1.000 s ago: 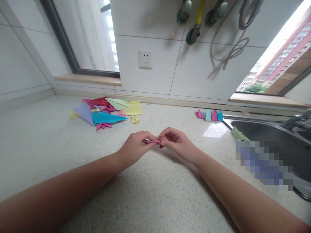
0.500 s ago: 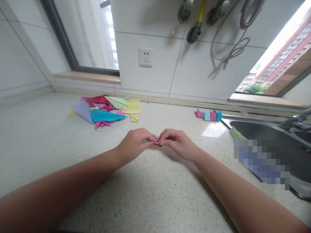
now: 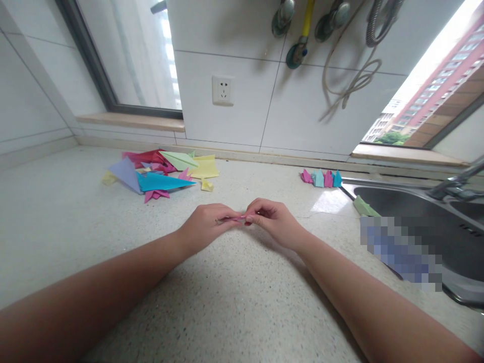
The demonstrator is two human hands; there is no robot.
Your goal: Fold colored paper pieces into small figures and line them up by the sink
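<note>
Between my fingertips is a small folded piece of pink paper (image 3: 238, 218), mostly hidden by the fingers. My left hand (image 3: 209, 220) pinches its left part between thumb and fingers. At its right end, my right hand (image 3: 275, 220) grips it with thumb and curled forefinger. Both hands are close together, low over the speckled countertop (image 3: 215, 292). Beyond the left hand lies a pile of folded coloured papers, among them a blue paper plane (image 3: 162, 182), a pale green one (image 3: 179, 160) and a lilac one (image 3: 124, 174).
A row of small folded paper pieces (image 3: 321, 178), pink and blue, stands at the back right. Further right is a steel sink (image 3: 408, 212) with a green paper (image 3: 365, 206) at its edge and a blurred-out patch. The tiled wall has a socket (image 3: 223, 91) and pipe valves (image 3: 297, 53).
My left fingers have shifted on the pink paper, and more of it shows along them. The whole view has moved slightly; the papers on the counter lie as before.
</note>
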